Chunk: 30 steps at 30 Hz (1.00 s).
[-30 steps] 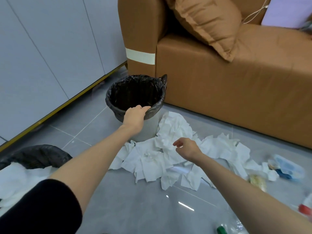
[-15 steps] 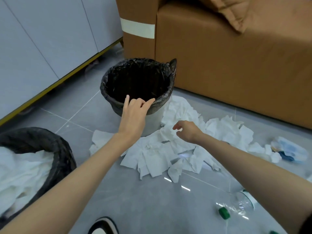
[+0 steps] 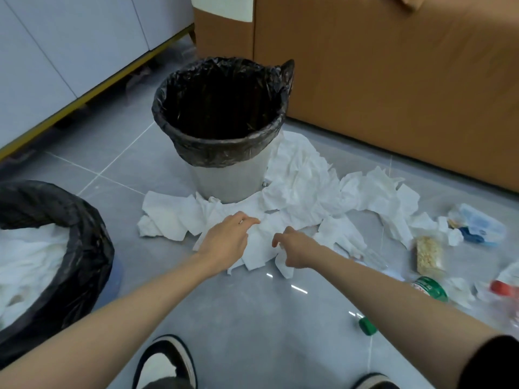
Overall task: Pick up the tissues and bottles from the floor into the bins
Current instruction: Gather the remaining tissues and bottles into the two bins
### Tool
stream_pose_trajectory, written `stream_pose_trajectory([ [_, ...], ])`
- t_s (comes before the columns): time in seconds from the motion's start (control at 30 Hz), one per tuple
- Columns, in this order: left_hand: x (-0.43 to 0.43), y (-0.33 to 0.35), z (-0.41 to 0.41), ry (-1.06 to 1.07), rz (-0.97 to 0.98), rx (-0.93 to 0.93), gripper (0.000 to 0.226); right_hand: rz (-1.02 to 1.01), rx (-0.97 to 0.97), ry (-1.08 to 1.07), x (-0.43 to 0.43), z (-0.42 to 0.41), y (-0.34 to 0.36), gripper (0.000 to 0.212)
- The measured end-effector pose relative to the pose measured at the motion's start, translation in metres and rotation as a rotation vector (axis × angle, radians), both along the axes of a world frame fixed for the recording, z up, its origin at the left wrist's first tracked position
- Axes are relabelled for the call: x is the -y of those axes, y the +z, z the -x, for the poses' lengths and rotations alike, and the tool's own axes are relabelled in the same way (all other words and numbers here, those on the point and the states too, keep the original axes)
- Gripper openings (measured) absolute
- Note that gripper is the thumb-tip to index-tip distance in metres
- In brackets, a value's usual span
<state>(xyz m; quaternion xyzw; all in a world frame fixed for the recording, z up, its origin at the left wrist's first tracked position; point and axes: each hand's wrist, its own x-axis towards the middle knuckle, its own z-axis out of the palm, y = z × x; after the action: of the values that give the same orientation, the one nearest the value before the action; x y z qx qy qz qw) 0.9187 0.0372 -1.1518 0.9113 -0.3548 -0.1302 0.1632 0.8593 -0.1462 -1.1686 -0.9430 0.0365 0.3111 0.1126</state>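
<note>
Two hands low over tissue pile on floor, just before black-lined bin: left hand open, fingers resting on sheets; right hand curled, grip unclear. Risk: loose sheets slip from shallow grab; light bin tips if bumped.

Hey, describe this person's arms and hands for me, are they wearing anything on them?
The left hand and the right hand show no gloves, rings or watch. Both arms are uncovered as far as they show, except for a black sleeve on the right upper arm at the picture's lower right. No markings are visible.
</note>
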Motion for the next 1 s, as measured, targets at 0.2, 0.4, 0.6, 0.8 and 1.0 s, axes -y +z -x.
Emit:
stream_pose_trajectory([
  [0.2, -0.005, -0.028, 0.003, 0.142, 0.035, -0.303, 0.043, -0.043, 0.097, -0.141, 0.012, 0.032, -0.032, 0.026],
  [0.4, 0.005, -0.015, 0.011, 0.366, 0.344, -0.677, 0.049, -0.658, 0.176, -0.831, 0.018, 0.028, -0.011, 0.026],
  [0.6, 0.012, 0.008, 0.015, 0.485, 0.57, -1.048, 0.046, -0.825, 0.203, -0.869, 0.004, 0.012, 0.012, 0.033],
  [0.8, 0.008, 0.007, 0.005, 0.57, 0.64, -0.856, 0.022, -0.982, 0.145, -0.816, -0.007, 0.002, 0.014, 0.01],
  [1.0, -0.009, 0.003, -0.006, 0.771, 0.681, -0.844, 0.02, -0.512, 0.317, -0.501, 0.006, -0.026, 0.012, 0.025],
])
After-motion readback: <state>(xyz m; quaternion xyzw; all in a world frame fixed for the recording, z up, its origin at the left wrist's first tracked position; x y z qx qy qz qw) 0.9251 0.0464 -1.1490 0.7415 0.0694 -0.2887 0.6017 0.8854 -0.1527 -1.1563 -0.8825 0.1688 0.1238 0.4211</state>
